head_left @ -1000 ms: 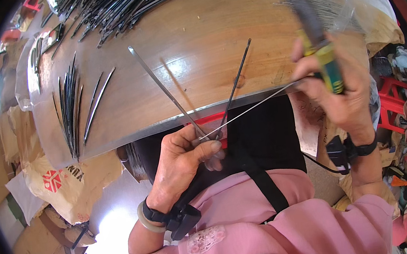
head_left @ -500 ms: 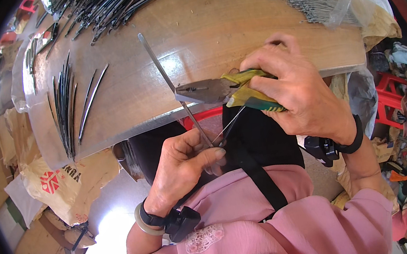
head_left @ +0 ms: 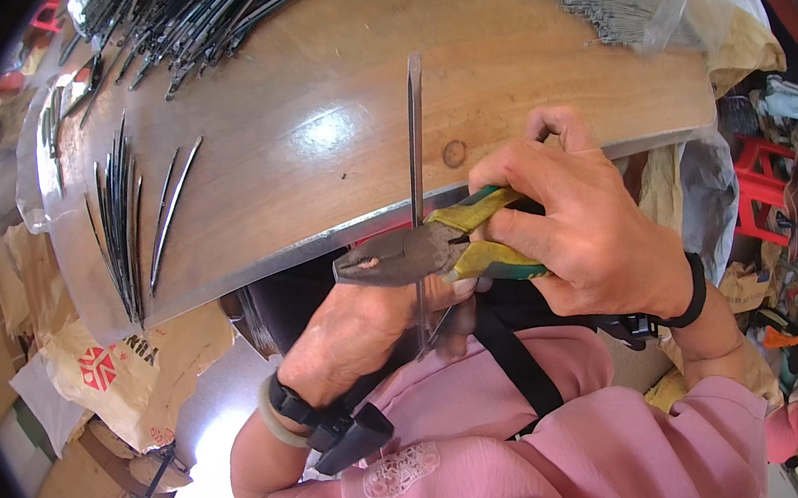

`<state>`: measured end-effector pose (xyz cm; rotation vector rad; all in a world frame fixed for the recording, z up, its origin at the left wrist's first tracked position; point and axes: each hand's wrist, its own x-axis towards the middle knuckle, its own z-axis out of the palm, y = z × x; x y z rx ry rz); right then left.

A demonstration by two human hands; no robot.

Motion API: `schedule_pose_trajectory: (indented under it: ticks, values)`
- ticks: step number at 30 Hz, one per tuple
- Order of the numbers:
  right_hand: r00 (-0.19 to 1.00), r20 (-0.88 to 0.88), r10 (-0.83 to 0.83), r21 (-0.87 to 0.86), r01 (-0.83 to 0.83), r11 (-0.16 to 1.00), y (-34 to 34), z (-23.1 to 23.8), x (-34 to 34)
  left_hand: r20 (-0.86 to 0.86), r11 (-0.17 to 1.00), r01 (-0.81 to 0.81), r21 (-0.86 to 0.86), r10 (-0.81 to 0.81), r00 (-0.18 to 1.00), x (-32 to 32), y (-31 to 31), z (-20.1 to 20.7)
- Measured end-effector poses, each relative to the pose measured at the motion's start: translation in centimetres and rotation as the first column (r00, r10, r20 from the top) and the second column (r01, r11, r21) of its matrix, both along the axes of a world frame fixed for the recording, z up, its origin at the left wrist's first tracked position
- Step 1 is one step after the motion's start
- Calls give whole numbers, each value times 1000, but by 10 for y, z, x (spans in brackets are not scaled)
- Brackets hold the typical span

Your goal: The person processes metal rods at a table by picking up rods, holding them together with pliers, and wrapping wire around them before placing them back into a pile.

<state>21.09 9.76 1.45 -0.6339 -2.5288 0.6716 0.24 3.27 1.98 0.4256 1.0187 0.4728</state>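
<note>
My right hand (head_left: pixel 579 228) is closed round the yellow and green handles of combination pliers (head_left: pixel 400 257). Their dark jaws point left, look nearly closed, and pass in front of a long narrow metal strip (head_left: pixel 415 129). My left hand (head_left: pixel 364 327) has its fingers closed on that strip, which stands almost upright in the view with its far end over the table. The pliers' head hides part of the left fingers. Near those fingertips the strip's lower end (head_left: pixel 424 335) shows; whether a thin wire is there too, I cannot tell.
A wooden table (head_left: pixel 487 72) with a metal front edge spans the far side. On it lie a heap of dark strips (head_left: pixel 206 25), a smaller fan of strips (head_left: pixel 123 221) and a bundle of thin wires (head_left: pixel 607 4) by clear plastic. A red stool (head_left: pixel 761 188) stands right.
The metal strip has swung from leaning left to nearly upright and shifted right. The pliers have come down and nearer, over my left hand. The thin wires seen earlier are now hidden.
</note>
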Motion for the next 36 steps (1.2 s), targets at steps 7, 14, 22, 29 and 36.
schedule_pose_trajectory:
  ticks: [7,14,22,29,36]
  values:
    - [985,-1,-172,44,172,984,0,4,13,262,867,-463,-182,497,828,10,-21,-17]
    - [985,61,-161,-390,173,904,-22,8,24,100,790,-508,344,507,856,12,-28,-7]
    - [984,173,49,-313,7,950,-24,-1,21,-163,776,-372,510,511,844,14,-26,-23]
    - [995,86,50,-241,-28,970,0,0,-3,-71,708,-521,476,622,780,-4,-16,-20]
    - [997,23,-75,-535,75,841,16,3,12,227,779,-614,128,579,783,-21,-6,-4]
